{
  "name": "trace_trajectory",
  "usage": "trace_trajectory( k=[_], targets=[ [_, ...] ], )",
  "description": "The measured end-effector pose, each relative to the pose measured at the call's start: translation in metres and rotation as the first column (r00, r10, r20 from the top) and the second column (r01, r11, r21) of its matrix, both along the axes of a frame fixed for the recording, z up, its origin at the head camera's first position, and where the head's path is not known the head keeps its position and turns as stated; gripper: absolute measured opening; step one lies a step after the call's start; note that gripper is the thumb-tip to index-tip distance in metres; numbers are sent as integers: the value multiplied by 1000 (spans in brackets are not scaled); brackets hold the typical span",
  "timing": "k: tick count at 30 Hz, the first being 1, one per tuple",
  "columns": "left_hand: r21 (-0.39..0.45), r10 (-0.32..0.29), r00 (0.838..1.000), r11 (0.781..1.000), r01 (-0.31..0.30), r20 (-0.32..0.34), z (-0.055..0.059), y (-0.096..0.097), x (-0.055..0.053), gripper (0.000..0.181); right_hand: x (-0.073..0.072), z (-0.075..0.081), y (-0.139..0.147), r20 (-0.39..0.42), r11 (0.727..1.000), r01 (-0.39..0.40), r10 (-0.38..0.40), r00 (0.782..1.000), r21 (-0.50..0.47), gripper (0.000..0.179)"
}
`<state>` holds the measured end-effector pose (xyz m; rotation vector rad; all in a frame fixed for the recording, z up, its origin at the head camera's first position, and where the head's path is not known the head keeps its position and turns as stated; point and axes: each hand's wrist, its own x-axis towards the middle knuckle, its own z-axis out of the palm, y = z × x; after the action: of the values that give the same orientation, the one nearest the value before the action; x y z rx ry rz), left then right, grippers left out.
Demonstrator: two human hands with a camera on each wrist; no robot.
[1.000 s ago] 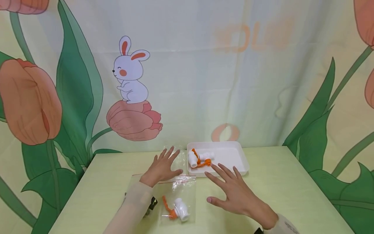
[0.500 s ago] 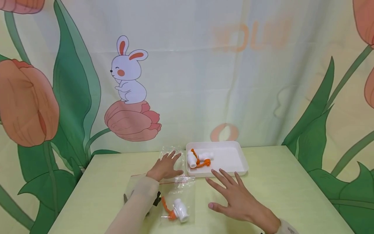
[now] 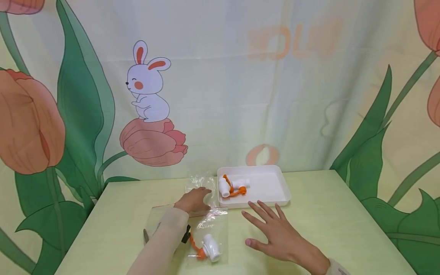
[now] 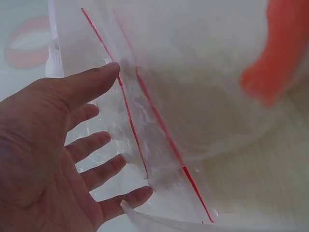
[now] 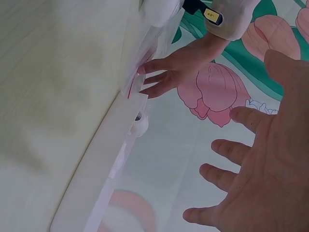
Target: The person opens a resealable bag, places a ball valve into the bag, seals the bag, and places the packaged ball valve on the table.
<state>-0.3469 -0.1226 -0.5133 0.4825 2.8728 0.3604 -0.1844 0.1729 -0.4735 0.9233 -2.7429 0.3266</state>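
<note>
My left hand (image 3: 194, 200) reaches over the red-lined mouths of clear zip bags, fingers spread and lightly bent; the left wrist view shows the thumb (image 4: 94, 82) over a red seal line. Whether it touches the film I cannot tell. One clear zip bag (image 3: 222, 225) near the front holds a white plastic ball valve (image 3: 211, 247) with an orange lever. Behind it lies another clear bag (image 3: 196, 179), partly under the hand. My right hand (image 3: 278, 233) hovers over the table with fingers spread, holding nothing. Orange-levered white valves (image 3: 225, 188) lie in the white tray (image 3: 269, 185).
The tray stands at the back of the pale green table (image 3: 319, 214), against a hanging cloth (image 3: 220, 95) printed with tulips and a rabbit. A dark grey item (image 3: 146, 235) shows beside the left sleeve, mostly hidden.
My left hand has drawn slightly back and lower over the bags, its fingers bending more. The right hand has shifted slightly toward the front. The valves and tray rest where they were.
</note>
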Motion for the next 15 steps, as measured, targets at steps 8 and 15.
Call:
trace_trajectory(
  k=[8, 15],
  targets=[
    [18, -29, 997, 999, 31, -70, -1, -1, -1, 52, -1, -3, 0, 28, 1000, 9, -9, 1000, -4, 67],
    [12, -17, 993, 1000, 18, -114, -2, 1, -3, 21, -1, -4, 1, 62, 1000, 18, -17, 998, -9, 67]
  ],
)
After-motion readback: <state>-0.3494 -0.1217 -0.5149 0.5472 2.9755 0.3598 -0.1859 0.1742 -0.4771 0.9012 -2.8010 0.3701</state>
